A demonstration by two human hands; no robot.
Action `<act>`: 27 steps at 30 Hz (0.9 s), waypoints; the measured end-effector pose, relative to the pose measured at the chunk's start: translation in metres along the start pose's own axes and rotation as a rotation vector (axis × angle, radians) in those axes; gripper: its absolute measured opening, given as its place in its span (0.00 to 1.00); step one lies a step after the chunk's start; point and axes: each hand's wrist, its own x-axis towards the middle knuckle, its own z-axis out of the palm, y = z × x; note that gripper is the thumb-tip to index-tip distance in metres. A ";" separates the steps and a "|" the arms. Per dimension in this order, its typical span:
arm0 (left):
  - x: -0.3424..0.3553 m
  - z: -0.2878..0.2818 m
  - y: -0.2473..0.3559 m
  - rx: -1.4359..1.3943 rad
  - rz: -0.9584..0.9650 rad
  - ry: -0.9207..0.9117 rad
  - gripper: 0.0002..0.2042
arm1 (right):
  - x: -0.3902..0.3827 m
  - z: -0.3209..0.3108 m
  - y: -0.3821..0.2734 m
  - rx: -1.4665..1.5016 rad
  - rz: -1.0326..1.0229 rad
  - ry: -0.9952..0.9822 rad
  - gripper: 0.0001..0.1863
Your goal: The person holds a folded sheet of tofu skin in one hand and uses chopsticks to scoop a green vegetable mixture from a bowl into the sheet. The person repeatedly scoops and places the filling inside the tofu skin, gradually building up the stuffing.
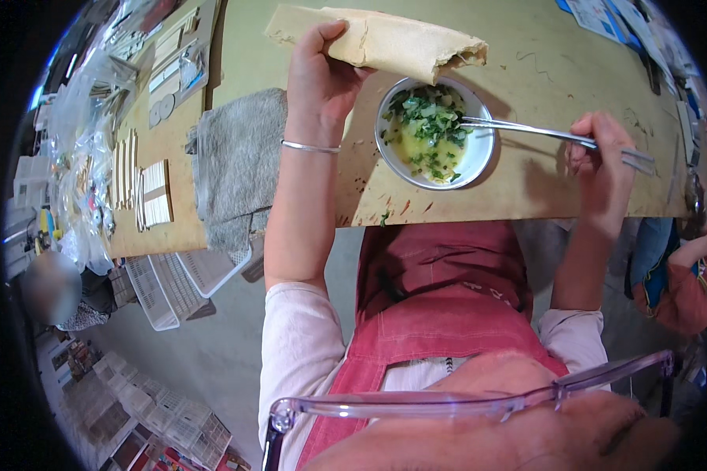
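Observation:
My left hand is closed round a pale rolled flatbread, held above the far side of a bowl. Its right end is ragged, with some filling showing. My right hand grips a pair of metal chopsticks, which slant leftward over the rim. Their tips touch chopped green leaves in the white bowl. Yellowish broth lies round the leaves. The bowl stands on the table near its front edge.
A folded grey towel lies left of my left forearm. Beyond it are bundles of thin pale strips and clear plastic bags. White plastic baskets stand below the table edge. At the far right, another person's arm shows.

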 end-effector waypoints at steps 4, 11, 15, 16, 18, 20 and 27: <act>0.001 0.002 0.000 0.026 0.026 0.006 0.15 | -0.028 0.011 -0.007 -0.334 -0.275 -0.054 0.13; -0.004 -0.007 -0.009 -0.010 0.014 0.070 0.13 | -0.046 0.041 -0.027 -0.415 -0.391 -0.187 0.08; 0.005 -0.034 -0.004 0.015 -0.032 -0.027 0.15 | -0.038 0.058 -0.033 -0.473 -0.456 -0.284 0.11; 0.006 -0.037 -0.005 0.012 -0.048 -0.060 0.15 | -0.038 0.061 -0.035 -0.486 -0.454 -0.321 0.12; 0.003 -0.034 -0.005 0.006 -0.041 -0.042 0.15 | -0.038 0.061 -0.037 -0.532 -0.372 -0.391 0.13; 0.002 -0.030 -0.005 0.004 -0.028 -0.025 0.15 | -0.037 0.059 -0.037 -0.571 -0.335 -0.446 0.14; -0.002 -0.022 -0.002 0.022 -0.019 -0.015 0.15 | -0.031 0.073 -0.023 -0.504 -0.394 -0.438 0.13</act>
